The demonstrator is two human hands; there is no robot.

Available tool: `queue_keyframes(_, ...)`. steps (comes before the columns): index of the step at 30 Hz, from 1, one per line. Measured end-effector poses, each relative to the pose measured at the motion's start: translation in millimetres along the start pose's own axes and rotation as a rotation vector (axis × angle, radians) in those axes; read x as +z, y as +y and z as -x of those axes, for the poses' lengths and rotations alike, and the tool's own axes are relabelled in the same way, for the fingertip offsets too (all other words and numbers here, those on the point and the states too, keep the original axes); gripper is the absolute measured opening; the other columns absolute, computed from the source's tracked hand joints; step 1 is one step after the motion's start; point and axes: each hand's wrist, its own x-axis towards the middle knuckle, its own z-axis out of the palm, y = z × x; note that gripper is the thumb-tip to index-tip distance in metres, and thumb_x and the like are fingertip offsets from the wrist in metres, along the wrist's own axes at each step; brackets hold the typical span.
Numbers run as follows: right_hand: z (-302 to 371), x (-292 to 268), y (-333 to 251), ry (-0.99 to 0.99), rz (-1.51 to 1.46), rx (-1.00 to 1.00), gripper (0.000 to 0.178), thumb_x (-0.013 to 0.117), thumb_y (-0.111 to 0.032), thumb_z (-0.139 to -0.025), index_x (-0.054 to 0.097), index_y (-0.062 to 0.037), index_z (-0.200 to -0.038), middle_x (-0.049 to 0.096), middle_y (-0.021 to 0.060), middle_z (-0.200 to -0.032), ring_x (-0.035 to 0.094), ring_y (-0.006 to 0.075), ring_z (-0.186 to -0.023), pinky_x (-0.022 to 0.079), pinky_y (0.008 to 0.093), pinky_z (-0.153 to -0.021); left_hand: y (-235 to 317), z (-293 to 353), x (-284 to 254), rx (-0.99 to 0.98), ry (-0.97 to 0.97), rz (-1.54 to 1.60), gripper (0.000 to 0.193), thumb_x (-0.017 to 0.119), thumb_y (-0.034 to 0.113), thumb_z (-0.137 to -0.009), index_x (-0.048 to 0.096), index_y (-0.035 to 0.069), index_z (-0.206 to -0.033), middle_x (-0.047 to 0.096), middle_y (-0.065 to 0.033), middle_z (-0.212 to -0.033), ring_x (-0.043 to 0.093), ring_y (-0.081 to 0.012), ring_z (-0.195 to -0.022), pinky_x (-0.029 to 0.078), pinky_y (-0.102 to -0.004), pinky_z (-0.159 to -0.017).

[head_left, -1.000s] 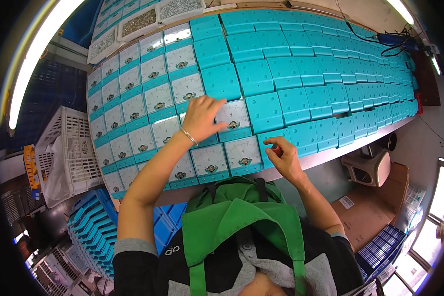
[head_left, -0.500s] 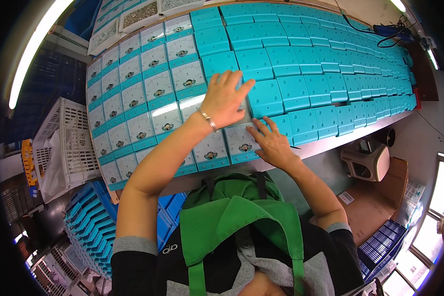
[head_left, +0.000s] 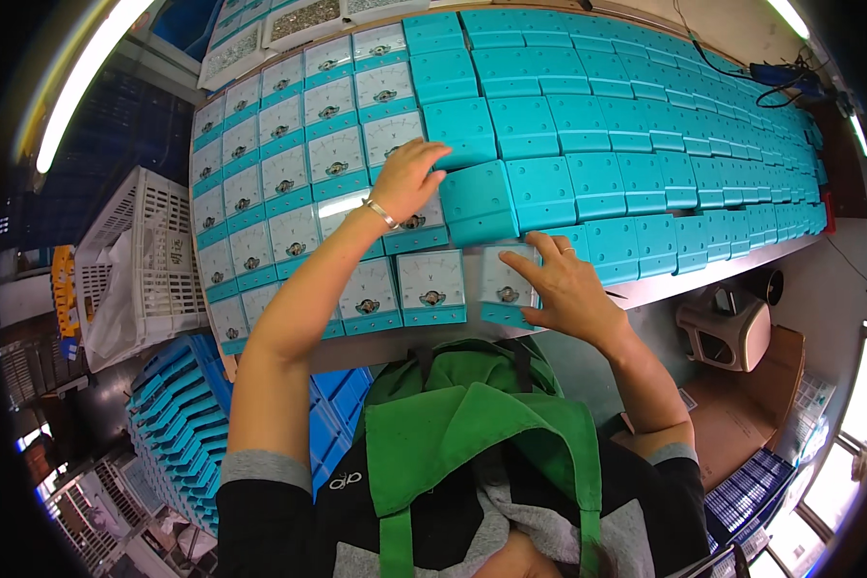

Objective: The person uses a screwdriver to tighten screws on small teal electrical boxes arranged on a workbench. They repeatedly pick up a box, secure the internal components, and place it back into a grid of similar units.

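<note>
On the table lie rows of panel meters [head_left: 336, 159] with clear windows, dials and teal lower strips. My left hand [head_left: 407, 183], with a metal bracelet at the wrist, hovers over them with its fingers slightly bent, thumb apart, holding nothing. Its fingertips are beside the left edge of a teal meter [head_left: 478, 200] lying face down and slightly askew. My right hand [head_left: 570, 287], wearing a ring, has its thumb and fingers on a face-up front-row meter [head_left: 503, 281]. That meter stands apart from its left neighbour [head_left: 432, 286], and the hand hides its right side.
Face-down teal meters [head_left: 636, 183] fill the right of the table. White trays of small parts [head_left: 302, 24] sit at the back. To the left are a white plastic crate [head_left: 164, 260] and stacked teal parts [head_left: 173, 424]. A beige stool [head_left: 724, 328] and cardboard [head_left: 742, 414] are at right.
A second-row meter now shows its teal back beside the other face-down ones. My left hand has drawn back leftward. My right hand has taken hold of the front-row meter, which has shifted right.
</note>
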Motion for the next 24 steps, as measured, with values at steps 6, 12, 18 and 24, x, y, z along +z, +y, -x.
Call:
queue_keyframes(6,-37,20,-27,-0.156,0.099,-0.061,0.075,0.082,-0.023,-0.061,0.049,-0.0111,-0.127,0.052,0.0164,-0.118,0.05,0.038,-0.112,0.056,0.041,-0.073,30,89,-39,-0.148,-0.163,0.12,0.053,0.071,0.021,-0.075,0.054,0.008,-0.123,0.058,-0.0136,-0.119,0.05,-0.0333,-0.114,0.038,-0.0469,-0.097)
queue_keyframes(12,-56,59,5,0.146,0.007,-0.011,0.077,0.08,-0.037,-0.066,0.046,-0.0116,-0.131,0.045,0.0142,-0.136,0.039,0.0387,-0.127,0.053,0.0438,-0.084,56,147,-19,-0.075,-0.252,-0.145,0.088,0.084,0.032,-0.056,0.045,0.013,-0.133,0.048,-0.0116,-0.128,0.044,-0.031,-0.122,0.029,-0.0555,-0.104)
queue_keyframes(18,-59,65,14,0.064,0.083,0.025,0.078,0.08,-0.038,-0.065,0.047,-0.0132,-0.131,0.04,0.0139,-0.141,0.03,0.0384,-0.134,0.054,0.0418,-0.083,50,156,-14,-0.113,-0.154,-0.064,0.095,0.085,0.029,-0.054,0.041,0.011,-0.136,0.047,-0.0125,-0.126,0.043,-0.0322,-0.123,0.029,-0.057,-0.104)
queue_keyframes(24,-52,47,-13,0.3,-0.384,0.131,0.075,0.083,-0.025,-0.067,0.048,-0.0078,-0.131,0.053,0.0133,-0.126,0.057,0.0301,-0.109,0.054,0.0353,-0.07,68,149,-24,-0.149,-0.03,0.201,0.087,0.08,0.021,-0.058,0.041,0.006,-0.135,0.046,-0.0167,-0.126,0.044,-0.0333,-0.121,0.039,-0.046,-0.1)
